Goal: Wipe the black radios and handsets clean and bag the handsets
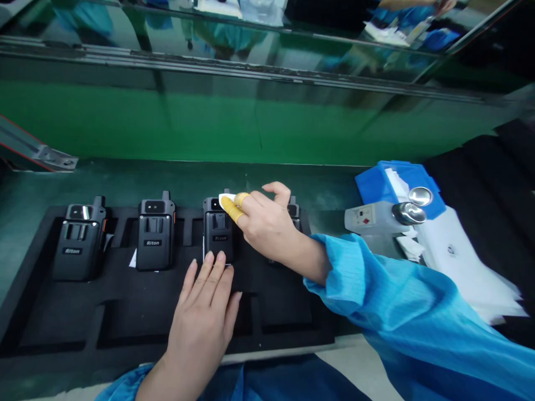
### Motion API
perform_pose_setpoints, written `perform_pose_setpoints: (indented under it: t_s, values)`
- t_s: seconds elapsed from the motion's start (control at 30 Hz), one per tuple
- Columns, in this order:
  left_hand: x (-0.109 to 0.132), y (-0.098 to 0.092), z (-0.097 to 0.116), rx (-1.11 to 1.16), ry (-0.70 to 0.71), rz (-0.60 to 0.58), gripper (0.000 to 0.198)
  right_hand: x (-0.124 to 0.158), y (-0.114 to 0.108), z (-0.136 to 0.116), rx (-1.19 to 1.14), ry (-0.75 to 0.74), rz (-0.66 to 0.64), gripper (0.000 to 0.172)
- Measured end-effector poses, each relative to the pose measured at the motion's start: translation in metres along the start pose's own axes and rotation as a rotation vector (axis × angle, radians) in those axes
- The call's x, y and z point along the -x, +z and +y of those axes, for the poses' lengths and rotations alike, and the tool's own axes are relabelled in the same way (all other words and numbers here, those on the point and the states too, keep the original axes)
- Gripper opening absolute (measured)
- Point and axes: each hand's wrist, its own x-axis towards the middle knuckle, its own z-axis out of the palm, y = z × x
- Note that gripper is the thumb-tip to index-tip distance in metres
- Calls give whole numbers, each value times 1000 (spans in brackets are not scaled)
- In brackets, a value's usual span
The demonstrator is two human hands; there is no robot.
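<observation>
Several black handheld radios marked "Riton" stand in a row in a black foam tray [137, 312]. My right hand [267, 220], with yellow finger cots on its fingers, pinches a small white wipe [226, 196] against the top of the third radio [219, 225], beside its camera window. My left hand [204, 317] lies with fingers stretched out, the fingertips at the lower end of that radio. To the left are the second radio [154, 231] and the first radio [79, 239]. A fourth radio [295, 214] is mostly hidden behind my right hand and wrist.
At the right are a blue box [374, 186], a clear bottle with a metal top [368, 218], crumpled white wipes [410, 248] and a stack of white sheets [451, 256]. Behind the tray runs a green panel [209, 117] with a glass-like ledge above. A metal bracket [56, 157] stands at left.
</observation>
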Motion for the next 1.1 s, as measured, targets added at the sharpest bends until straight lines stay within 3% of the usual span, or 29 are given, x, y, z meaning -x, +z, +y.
perform_pose_setpoints:
  t_s: [0.13, 0.27, 0.4, 0.57, 0.67, 0.8, 0.93, 1.1]
  values:
    - [1, 1, 0, 4, -6, 5, 27, 14, -5, 7, 8, -9, -82, 30]
    - [1, 2, 1, 11, -5, 8, 27, 12, -10, 16, 97, 47, 23, 34]
    - [1, 2, 1, 6, -3, 18, 26, -6, -5, 3, 79, 0, 75, 30]
    - [0, 1, 1, 0, -7, 6, 27, -13, 0, -2, 31, -134, 11, 28]
    - [0, 1, 1, 2, -8, 12, 27, -4, -5, 10, 14, -154, -57, 28]
    - [0, 1, 0, 9, -22, 16, 26, 0, -10, 20, 58, -108, -41, 28]
    - [1, 1, 0, 19, -19, 10, 26, -11, -7, 8, 83, -5, -12, 27]
    - [1, 2, 0, 22, -32, 2, 27, -16, 0, -5, 55, -61, 14, 27]
